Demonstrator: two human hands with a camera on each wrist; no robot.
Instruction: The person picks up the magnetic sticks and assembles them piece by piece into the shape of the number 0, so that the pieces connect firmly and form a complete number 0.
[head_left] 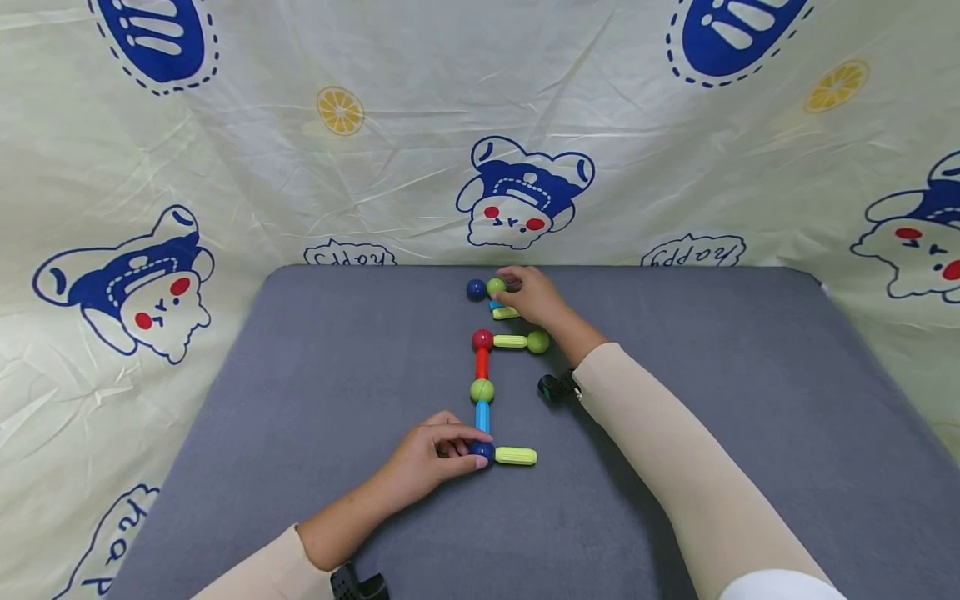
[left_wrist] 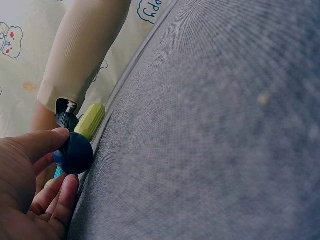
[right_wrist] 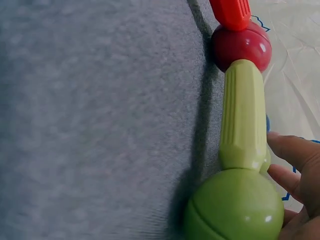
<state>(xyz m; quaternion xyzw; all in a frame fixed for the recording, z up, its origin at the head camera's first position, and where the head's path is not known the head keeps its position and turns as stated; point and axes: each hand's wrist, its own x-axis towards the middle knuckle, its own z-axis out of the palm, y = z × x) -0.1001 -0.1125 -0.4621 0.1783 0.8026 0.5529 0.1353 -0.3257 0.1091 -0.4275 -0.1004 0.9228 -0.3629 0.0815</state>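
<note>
My left hand (head_left: 429, 460) pinches a dark blue ball (left_wrist: 75, 154) between thumb and fingers, at the near end of a joined chain. From that ball a yellow-green stick (head_left: 516, 456) points right and a light blue stick (head_left: 483, 417) runs away to a green ball (head_left: 482, 391). Beyond it, a red stick (head_left: 482, 364) reaches a red ball (head_left: 482, 339), where another yellow-green stick (right_wrist: 243, 115) leads to a second green ball (right_wrist: 235, 207). Farther back, my right hand (head_left: 534, 297) pinches a third green ball (head_left: 497, 287), partly covered by its fingers.
Beside the far green ball lies another dark blue ball (head_left: 476, 289). A short yellow-green stick (head_left: 506, 313) and a light blue piece lie just under the right hand. The grey table (head_left: 337, 350) ends at a printed cloth (head_left: 420, 183) behind.
</note>
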